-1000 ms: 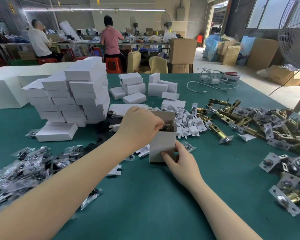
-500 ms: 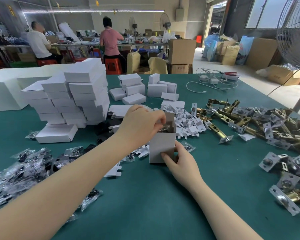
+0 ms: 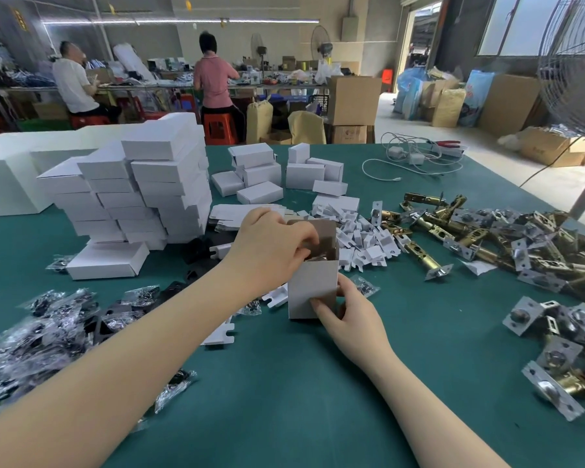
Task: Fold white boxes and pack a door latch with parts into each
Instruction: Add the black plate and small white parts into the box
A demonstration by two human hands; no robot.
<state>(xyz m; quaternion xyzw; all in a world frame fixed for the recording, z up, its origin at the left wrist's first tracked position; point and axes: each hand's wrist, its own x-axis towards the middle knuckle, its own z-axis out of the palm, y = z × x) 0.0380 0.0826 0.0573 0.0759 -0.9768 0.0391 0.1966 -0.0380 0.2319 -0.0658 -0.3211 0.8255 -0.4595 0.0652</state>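
Green table (image 3: 284, 400): stacked white boxes (image 3: 142, 190) far left, bagged parts (image 3: 31, 336) near left, brass latches (image 3: 487, 238) right, card inserts (image 3: 362, 241) mid, upright box (image 3: 313, 288) centre.

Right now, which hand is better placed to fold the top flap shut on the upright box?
Left. The left hand is already at the open top of the box, fingers curled into the mouth beside the raised flap. The right hand grips the box low, steadying it.

free: near green table (image 3: 284, 400) | blocked: left bags (image 3: 31, 332), right latches (image 3: 520, 244), behind box stack (image 3: 142, 190)
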